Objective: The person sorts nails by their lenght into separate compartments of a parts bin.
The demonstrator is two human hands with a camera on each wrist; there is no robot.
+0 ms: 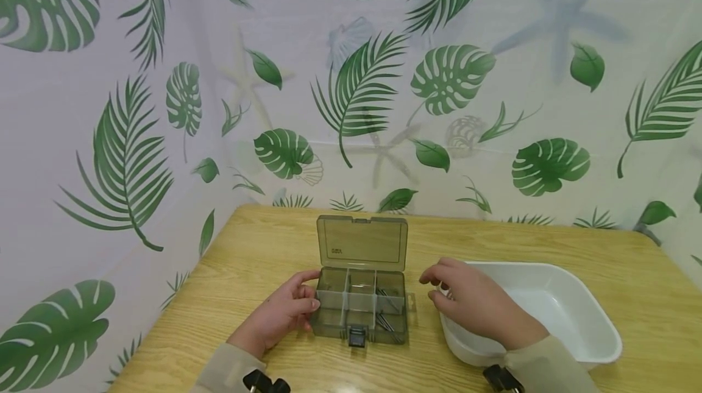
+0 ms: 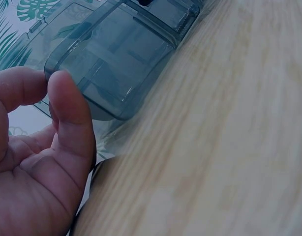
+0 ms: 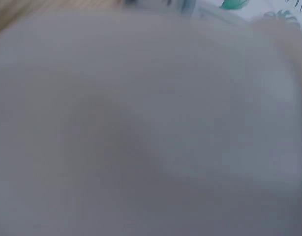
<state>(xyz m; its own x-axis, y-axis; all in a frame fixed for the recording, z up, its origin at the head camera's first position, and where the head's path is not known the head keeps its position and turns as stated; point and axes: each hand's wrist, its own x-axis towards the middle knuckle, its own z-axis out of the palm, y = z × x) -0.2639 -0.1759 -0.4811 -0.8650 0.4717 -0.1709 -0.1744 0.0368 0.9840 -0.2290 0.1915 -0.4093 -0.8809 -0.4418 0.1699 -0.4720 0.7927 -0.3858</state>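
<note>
A smoky, see-through compartment box (image 1: 359, 301) stands on the table with its lid (image 1: 362, 242) raised at the back. Several thin dark rods (image 1: 386, 322) lie in its right-hand compartments; their exact kind is too small to tell. My left hand (image 1: 282, 311) grips the box's left edge, and the left wrist view has the thumb (image 2: 67, 98) against a corner. Over the left rim of a white plastic tub (image 1: 548, 301) hovers my right hand (image 1: 474, 298), apart from the box, fingers loosely bent with a gap to the thumb. Nothing shows between them. The right wrist view is mostly a pale blur.
Both things stand on a wood-grain table (image 1: 263, 247), the tub to the right of the box. A leaf-printed cloth (image 1: 362, 106) hangs behind and at the left. The box's front latch (image 1: 357, 337) faces me.
</note>
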